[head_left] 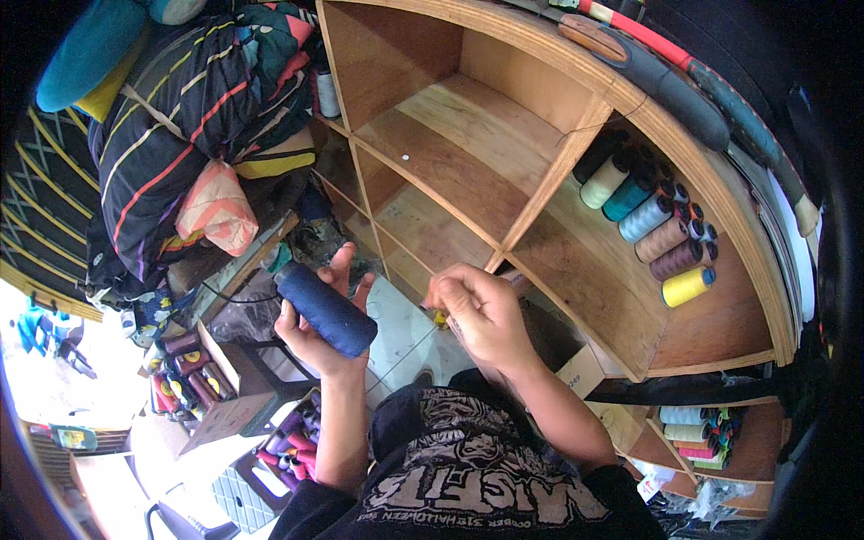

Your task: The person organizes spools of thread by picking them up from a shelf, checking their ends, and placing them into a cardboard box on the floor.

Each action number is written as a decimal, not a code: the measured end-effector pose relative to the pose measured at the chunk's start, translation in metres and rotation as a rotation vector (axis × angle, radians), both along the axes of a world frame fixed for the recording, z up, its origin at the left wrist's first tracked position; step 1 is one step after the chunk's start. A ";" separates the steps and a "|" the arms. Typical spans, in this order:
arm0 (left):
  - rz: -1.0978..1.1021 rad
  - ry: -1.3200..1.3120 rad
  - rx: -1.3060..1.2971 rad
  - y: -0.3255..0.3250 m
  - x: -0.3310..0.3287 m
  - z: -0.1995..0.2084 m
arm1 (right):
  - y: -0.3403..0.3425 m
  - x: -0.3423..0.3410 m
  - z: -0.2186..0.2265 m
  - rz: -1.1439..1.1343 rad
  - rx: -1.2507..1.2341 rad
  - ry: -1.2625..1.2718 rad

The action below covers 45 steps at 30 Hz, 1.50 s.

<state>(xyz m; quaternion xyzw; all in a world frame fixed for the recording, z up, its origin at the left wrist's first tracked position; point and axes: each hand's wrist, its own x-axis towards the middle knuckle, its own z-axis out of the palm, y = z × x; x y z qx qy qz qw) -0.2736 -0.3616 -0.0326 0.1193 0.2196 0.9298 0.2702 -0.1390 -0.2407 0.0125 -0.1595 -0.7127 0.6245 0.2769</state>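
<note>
My left hand (309,345) is wrapped round a large navy blue spool of thread (331,313), which lies tilted across the palm with its narrower end up and to the left. To the right of it, my right hand (486,315) is raised with thumb and fingers pinched together. Whatever that pinch holds, if anything, is too small to make out. Both hands are apart from each other, in front of a wooden shelf unit (432,184). In its right compartment stands a row of thread spools, among them a yellow spool (688,287) and a teal spool (627,191).
Bundled striped fabric (171,153) is piled at the left. Below it, a cardboard box (236,396) holds several dark and red spools. More spools fill a dark crate (247,490) at the lower left. A lower shelf with stacked spools (688,432) stands at the right.
</note>
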 end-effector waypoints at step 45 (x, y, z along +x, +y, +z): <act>0.271 0.177 -0.122 0.009 0.001 0.028 | -0.049 -0.033 0.015 -0.210 0.379 0.152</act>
